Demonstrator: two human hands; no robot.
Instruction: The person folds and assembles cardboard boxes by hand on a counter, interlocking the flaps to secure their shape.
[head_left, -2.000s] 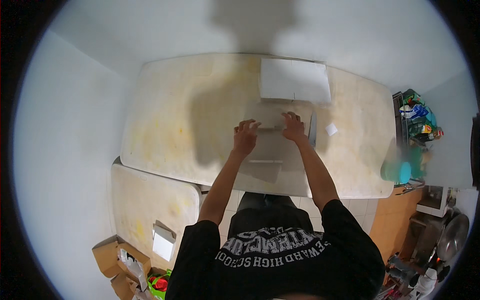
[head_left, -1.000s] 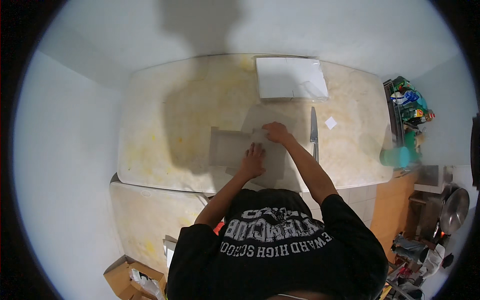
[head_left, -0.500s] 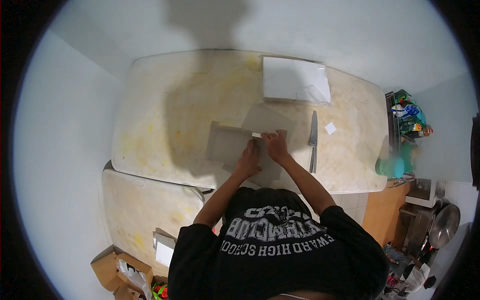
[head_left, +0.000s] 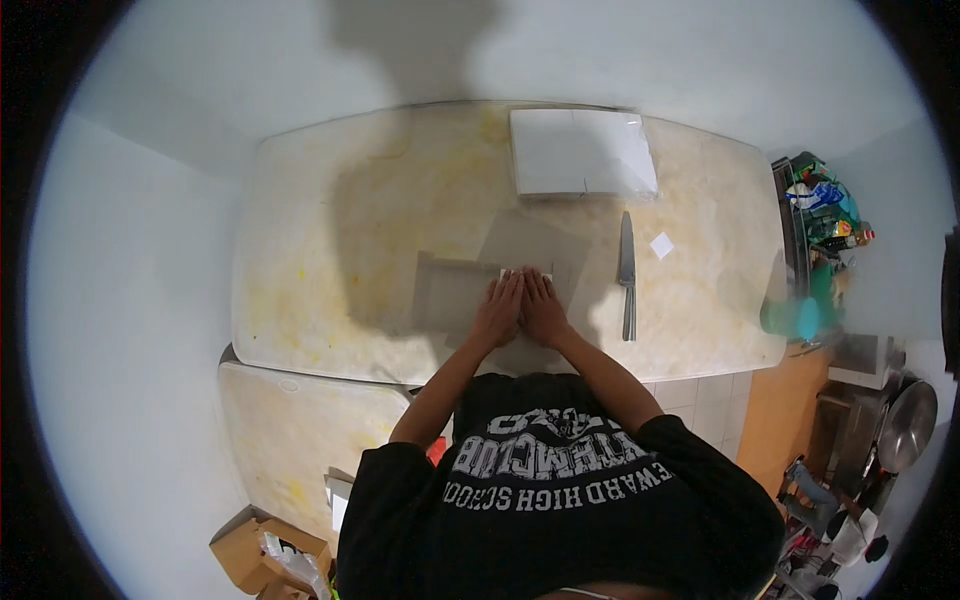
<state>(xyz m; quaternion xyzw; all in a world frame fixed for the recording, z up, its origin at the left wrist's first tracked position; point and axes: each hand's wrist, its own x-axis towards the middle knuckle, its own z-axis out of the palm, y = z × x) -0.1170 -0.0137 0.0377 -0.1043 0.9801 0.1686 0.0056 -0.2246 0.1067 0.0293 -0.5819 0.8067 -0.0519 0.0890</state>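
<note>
An unfolded grey cardboard box [head_left: 446,290] lies flat on the table in front of me. My left hand [head_left: 499,308] rests on it with the fingers stretched out, pointing away from me. Right beside it, my right hand [head_left: 541,306] lies flat too, and the two hands touch along their inner edges. Under the fingertips a small white piece [head_left: 504,271] peeks out at the top; the fingers cover most of it. To the right lies a kitchen knife [head_left: 627,268], blade pointing away, and beyond it a small white square [head_left: 661,245].
A white stack in clear plastic [head_left: 582,152] lies at the table's far edge. Bottles and packets [head_left: 828,215] crowd a rack on the right, near a green container [head_left: 795,317]. An open brown carton [head_left: 245,550] stands at lower left, below a second table [head_left: 300,420].
My right hand has come in from the cardboard's right part to lie beside the left. Both hands now press flat over the white piece. The view has shifted slightly.
</note>
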